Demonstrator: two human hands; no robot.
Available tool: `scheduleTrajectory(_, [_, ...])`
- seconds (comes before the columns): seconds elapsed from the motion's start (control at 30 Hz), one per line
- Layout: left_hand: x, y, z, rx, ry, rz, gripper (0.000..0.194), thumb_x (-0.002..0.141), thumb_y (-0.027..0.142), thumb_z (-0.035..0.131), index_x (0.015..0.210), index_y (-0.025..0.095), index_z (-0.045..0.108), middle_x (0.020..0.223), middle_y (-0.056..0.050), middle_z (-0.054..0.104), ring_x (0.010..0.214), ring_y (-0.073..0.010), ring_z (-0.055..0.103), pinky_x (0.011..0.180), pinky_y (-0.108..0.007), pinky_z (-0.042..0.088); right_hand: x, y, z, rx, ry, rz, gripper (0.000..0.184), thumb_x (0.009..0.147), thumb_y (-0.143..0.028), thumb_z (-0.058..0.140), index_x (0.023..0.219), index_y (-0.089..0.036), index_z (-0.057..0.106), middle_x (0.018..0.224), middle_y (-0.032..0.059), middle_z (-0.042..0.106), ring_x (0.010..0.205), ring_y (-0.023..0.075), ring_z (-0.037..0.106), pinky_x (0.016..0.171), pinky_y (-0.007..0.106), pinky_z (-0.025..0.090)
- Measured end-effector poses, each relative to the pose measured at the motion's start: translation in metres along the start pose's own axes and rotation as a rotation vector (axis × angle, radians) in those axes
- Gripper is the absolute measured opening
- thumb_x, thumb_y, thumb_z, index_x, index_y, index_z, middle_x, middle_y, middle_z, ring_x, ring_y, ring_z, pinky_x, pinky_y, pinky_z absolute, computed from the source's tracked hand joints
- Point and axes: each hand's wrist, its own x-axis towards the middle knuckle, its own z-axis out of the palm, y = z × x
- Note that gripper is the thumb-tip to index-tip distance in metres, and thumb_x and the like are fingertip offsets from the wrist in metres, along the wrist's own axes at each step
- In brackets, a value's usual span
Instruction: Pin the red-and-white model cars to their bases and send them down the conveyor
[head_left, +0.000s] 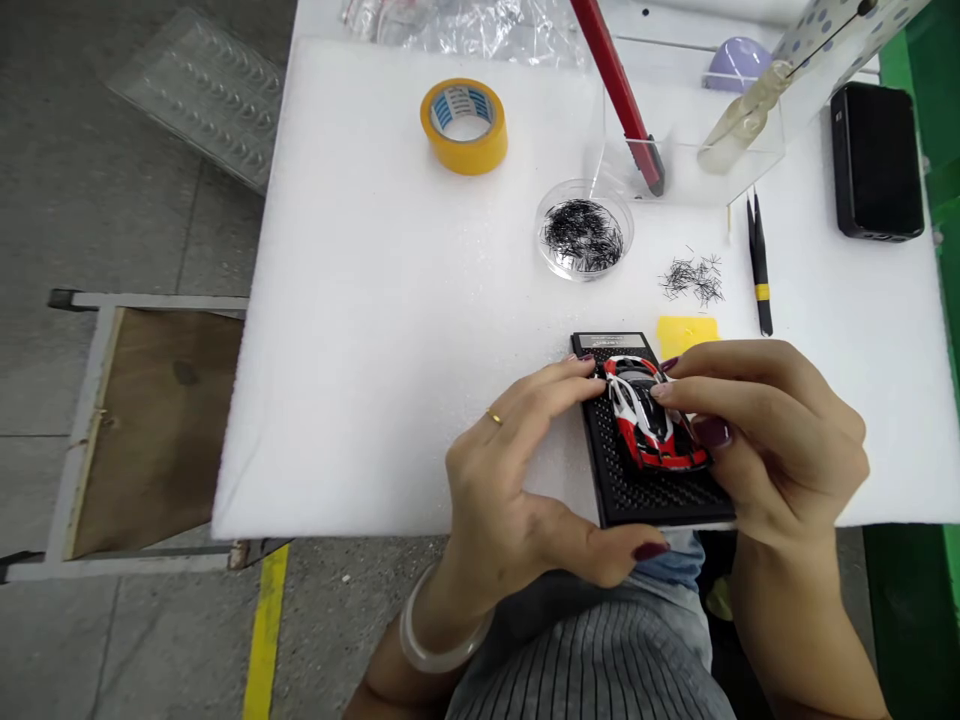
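Observation:
A red, white and black model car (641, 415) sits on a black perforated base (660, 495) with a small label plate at its far end. My right hand (757, 430) pinches the car's right side between its fingertips. My left hand (510, 460) curves around the base, its fingertips against the car's left side and its thumb near the base's front edge. Just beyond the car lie a yellow foam piece (686, 335), a loose pile of short black bristles (691, 280) and black tweezers with a yellow band (759, 265). A glass dish of the same bristles (583, 230) stands farther back.
A white foam sheet (375, 330) covers the table. On it are yellow tape (463, 126), a clear acrylic holder (675, 150) with a red-handled tool (615, 90), and a black phone (876, 160). A clear blister tray (202, 95) lies beyond the left edge.

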Motion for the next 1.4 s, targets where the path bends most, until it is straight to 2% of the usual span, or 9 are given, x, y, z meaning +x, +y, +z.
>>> scheduleTrajectory(0.23, [0.0,0.0017,-0.0008,-0.009,-0.002,-0.016,0.062,0.076,0.069,0.073,0.112,0.02,0.07,0.119,-0.011,0.073,0.112,-0.0306,0.07,0.102,-0.047,0.058,0.0,0.0009,-0.0004,-0.026,-0.011,-0.003,0.028,0.095,-0.015,0.051,0.103,-0.029,0.074,0.101,0.0049,0.071,0.083,0.0197,0.071,0.069,0.033,0.059])
scheduleTrajectory(0.47, [-0.0011,-0.0016,0.0006,-0.033,0.014,0.008,0.064,0.074,0.069,0.076,0.113,0.019,0.071,0.119,-0.011,0.074,0.112,-0.0297,0.07,0.103,-0.045,0.057,-0.0005,0.0003,0.0039,0.038,0.04,0.015,0.03,0.092,-0.012,0.054,0.106,-0.029,0.075,0.098,0.0044,0.072,0.082,0.0204,0.071,0.068,0.034,0.059])
scheduleTrajectory(0.63, [-0.0011,-0.0019,0.0007,-0.061,0.02,-0.025,0.064,0.072,0.07,0.077,0.113,0.02,0.071,0.118,-0.01,0.074,0.112,-0.0297,0.07,0.104,-0.046,0.057,0.0006,-0.0026,0.008,0.114,0.099,0.058,0.029,0.092,-0.01,0.056,0.105,-0.027,0.075,0.095,0.0044,0.071,0.081,0.0199,0.07,0.067,0.033,0.058])
scheduleTrajectory(0.97, [-0.0011,-0.0029,-0.0009,-0.077,0.01,-0.018,0.063,0.074,0.067,0.077,0.113,0.019,0.071,0.119,-0.01,0.074,0.114,-0.0283,0.069,0.104,-0.043,0.056,0.0018,-0.0036,0.0053,0.158,0.034,0.084,0.027,0.094,-0.012,0.053,0.103,-0.028,0.072,0.102,0.005,0.068,0.089,0.0218,0.068,0.073,0.035,0.057])
scheduleTrajectory(1.4, [-0.0016,-0.0079,0.0012,-0.097,0.027,0.018,0.064,0.076,0.068,0.076,0.115,0.017,0.072,0.119,-0.009,0.074,0.113,-0.0241,0.069,0.105,-0.035,0.054,0.0021,-0.0005,0.0044,0.121,0.01,0.052,0.027,0.095,-0.015,0.053,0.104,-0.031,0.072,0.102,0.0034,0.069,0.088,0.0207,0.069,0.07,0.034,0.057])
